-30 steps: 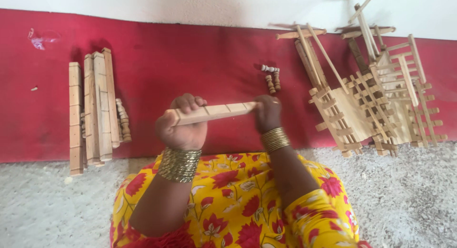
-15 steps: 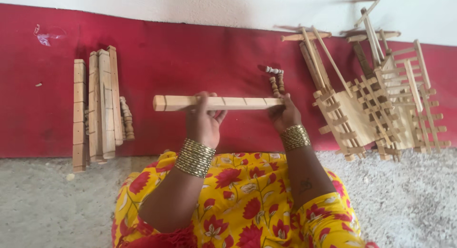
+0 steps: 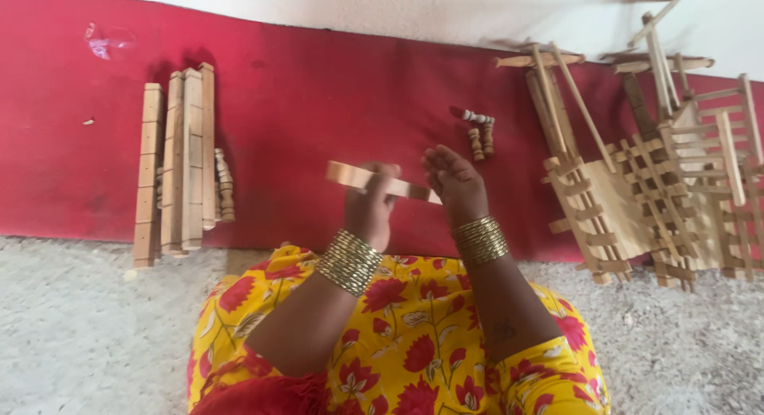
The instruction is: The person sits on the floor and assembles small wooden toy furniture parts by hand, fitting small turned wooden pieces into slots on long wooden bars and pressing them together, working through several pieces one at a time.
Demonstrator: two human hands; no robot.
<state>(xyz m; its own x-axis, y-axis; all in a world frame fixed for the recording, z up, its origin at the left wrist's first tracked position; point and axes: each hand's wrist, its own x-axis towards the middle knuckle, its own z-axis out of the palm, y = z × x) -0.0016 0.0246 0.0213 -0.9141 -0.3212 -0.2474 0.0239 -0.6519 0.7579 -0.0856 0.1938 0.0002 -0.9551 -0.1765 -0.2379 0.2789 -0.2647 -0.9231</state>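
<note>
A pale wooden bar [image 3: 354, 177] with notches is held level above the red mat [image 3: 318, 105], in front of my lap. My left hand [image 3: 372, 210] is closed around its middle. My right hand [image 3: 455, 182] grips its right end, fingers curled over it. Both wrists carry stacks of gold bangles. The bar's right part is hidden behind my hands. Just beyond my right hand, small turned wooden pegs [image 3: 480, 134] lie on the mat.
Several long wooden bars [image 3: 177, 162] lie side by side at the left of the mat, a turned spindle [image 3: 224, 184] beside them. Assembled wooden lattice frames [image 3: 645, 184] are piled at the right. A grey rough floor [image 3: 79, 327] lies near me; my yellow flowered clothing fills the foreground.
The bar has turned and shifted right, so less of it shows. Both hands have moved right with it, and the right hand now covers its end.
</note>
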